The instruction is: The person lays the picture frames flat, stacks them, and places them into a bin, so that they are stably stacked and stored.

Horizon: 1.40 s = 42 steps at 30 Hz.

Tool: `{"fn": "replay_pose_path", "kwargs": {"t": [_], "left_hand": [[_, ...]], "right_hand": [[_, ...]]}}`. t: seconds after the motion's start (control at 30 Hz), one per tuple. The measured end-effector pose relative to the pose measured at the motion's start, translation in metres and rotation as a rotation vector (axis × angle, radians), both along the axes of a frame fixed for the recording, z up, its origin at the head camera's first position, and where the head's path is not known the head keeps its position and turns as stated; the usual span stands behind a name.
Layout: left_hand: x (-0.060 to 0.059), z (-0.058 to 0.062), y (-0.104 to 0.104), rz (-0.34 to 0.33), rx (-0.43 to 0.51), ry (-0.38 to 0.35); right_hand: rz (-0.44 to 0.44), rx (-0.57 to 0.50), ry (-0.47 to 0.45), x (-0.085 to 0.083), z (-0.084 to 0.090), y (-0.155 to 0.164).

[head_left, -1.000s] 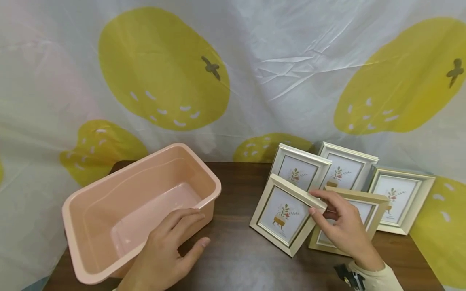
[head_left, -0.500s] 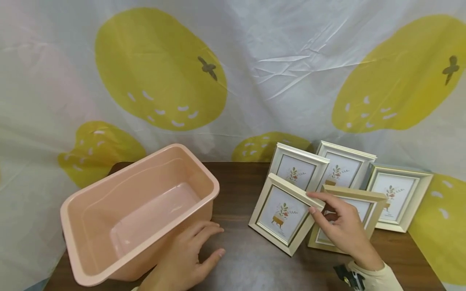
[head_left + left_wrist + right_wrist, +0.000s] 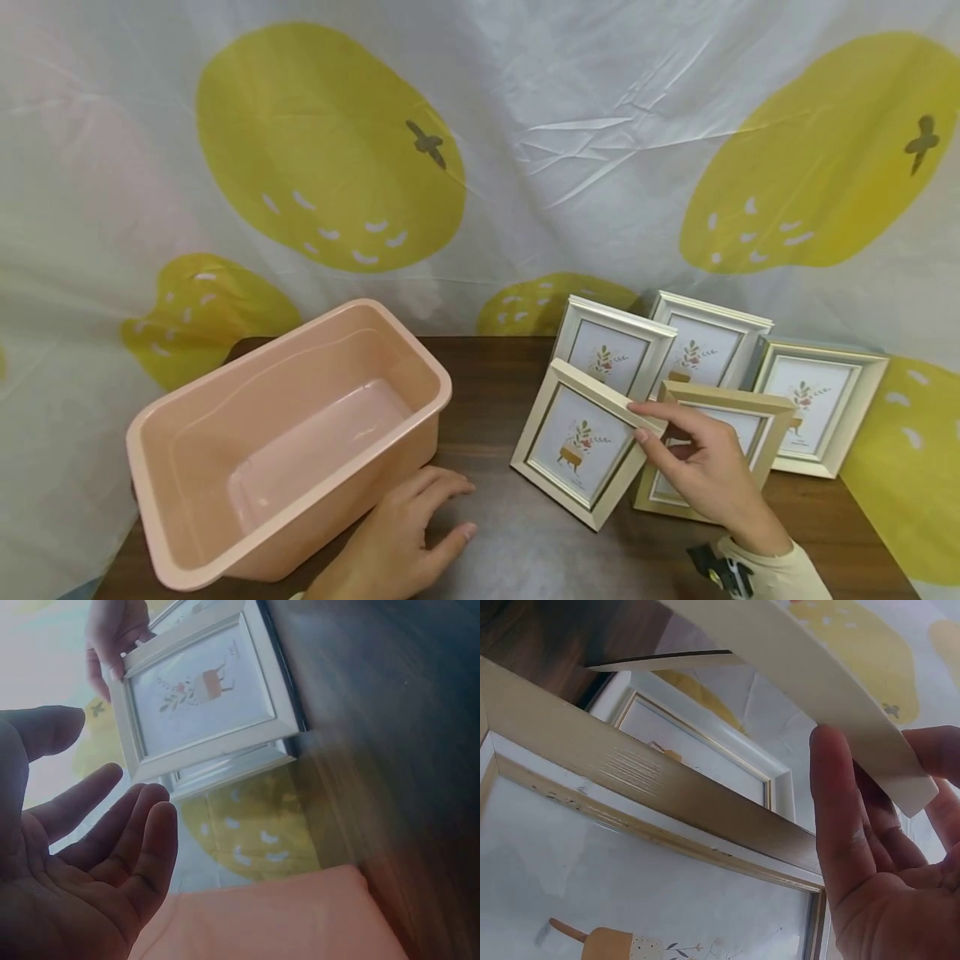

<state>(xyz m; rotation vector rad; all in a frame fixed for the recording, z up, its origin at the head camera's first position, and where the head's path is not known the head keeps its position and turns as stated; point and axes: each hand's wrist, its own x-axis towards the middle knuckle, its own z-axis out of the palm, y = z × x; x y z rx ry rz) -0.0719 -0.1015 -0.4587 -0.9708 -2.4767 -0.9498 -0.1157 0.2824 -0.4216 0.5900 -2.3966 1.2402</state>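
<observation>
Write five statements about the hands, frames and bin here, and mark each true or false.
1. The right hand pinches a corner of the front-left picture frame. True.
2. The left hand holds a picture frame too. False: the left hand holds nothing.
3. The pink bin stands to the left of the held frame. True.
4. The bin is full of frames. False: nothing shows inside it.
5. The table is dark brown. True.

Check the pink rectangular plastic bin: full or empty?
Empty, as far as visible: the head view shows only bare plastic inside the bin.
</observation>
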Motion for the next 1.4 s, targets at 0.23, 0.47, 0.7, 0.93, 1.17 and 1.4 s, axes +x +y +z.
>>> {"fn": "replay_pose_path", "kwargs": {"t": [0.23, 0.47, 0.7, 0.93, 1.17, 1.4], "left_hand": [[-0.001, -0.003, 0.003, -0.004, 0.009, 0.007], [-0.007, -0.007, 0.011, -0.013, 0.053, -0.07], [-0.022, -0.008, 0.028, -0.071, 0.232, -0.127], [-0.034, -0.004, 0.04, -0.061, 0.344, -0.217], [-0.04, 0.006, 0.049, -0.102, 0.38, -0.369], [-0.045, 0.006, 0.052, -0.251, 0.404, -0.518]], "right_hand": [[0.049, -0.073, -0.039, 0.005, 0.004, 0.0], [0.11, -0.14, -0.046, 0.016, 0.008, -0.001], [0.139, -0.216, -0.085, 0.024, 0.013, -0.002], [0.226, -0.326, -0.012, 0.032, 0.011, -0.004], [0.344, -0.445, 0.029, 0.036, 0.003, -0.004], [0.431, -0.468, 0.006, 0.04, 0.001, -0.01]]}}
